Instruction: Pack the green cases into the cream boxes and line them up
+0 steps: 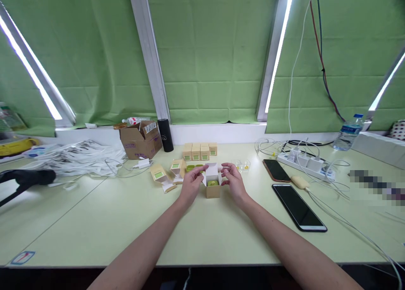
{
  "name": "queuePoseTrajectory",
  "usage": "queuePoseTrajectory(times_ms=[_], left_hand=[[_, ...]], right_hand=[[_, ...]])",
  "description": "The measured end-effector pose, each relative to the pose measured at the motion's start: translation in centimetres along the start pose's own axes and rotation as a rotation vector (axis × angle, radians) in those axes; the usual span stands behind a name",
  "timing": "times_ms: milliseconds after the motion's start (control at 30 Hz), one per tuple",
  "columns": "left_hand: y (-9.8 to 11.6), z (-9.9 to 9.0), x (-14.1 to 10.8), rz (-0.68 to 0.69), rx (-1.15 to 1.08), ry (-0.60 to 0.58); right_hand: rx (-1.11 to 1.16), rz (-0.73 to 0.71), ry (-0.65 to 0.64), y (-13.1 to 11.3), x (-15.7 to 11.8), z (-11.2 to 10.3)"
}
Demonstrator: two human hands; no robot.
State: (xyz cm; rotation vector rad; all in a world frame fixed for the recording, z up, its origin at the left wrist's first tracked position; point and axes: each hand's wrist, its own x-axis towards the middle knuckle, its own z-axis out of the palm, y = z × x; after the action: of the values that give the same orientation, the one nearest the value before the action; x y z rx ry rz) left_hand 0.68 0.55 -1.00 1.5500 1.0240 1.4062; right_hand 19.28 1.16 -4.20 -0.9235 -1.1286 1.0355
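Observation:
A small brown cardboard box [213, 192] stands upright in front of me with its white-lined flaps raised. Inside it sits a round green container [212, 183]. My left hand [192, 181] is at the box's left side, fingers stretched toward the raised flap; whether it touches the flap I cannot tell. On the right side, my right hand [234, 181] curves around the flap with its fingers apart. More green containers [190, 167] are partly hidden behind my left hand. Two opened boxes [160, 175] lie to the left, and small clear pieces with yellow parts [245, 166] are behind my right hand.
Several closed small boxes [196, 151] stand in a group farther back. A larger carton [141, 140] and a black cylinder [166, 135] are at back left, near white strips [79, 159]. Two phones [299, 207], a power strip [305, 163] and cables lie to the right.

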Motion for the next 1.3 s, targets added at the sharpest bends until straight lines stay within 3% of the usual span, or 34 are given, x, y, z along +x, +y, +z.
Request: queuePoseTrajectory(times_ms=[267, 600, 1300], left_hand=[[-1.0, 0.0, 0.3, 0.027, 0.028, -0.028], [-0.3, 0.2, -0.2, 0.125, 0.227, -0.014], [-0.5, 0.9, -0.4, 0.112, 0.214, 0.011]], right_hand=[[-0.013, 0.02, -0.036, 0.3, 0.3, -0.2], [-0.022, 0.057, -0.071, 0.1, -0.3, 0.4], [-0.147, 0.106, -0.099, -0.9, -1.3, 1.0]])
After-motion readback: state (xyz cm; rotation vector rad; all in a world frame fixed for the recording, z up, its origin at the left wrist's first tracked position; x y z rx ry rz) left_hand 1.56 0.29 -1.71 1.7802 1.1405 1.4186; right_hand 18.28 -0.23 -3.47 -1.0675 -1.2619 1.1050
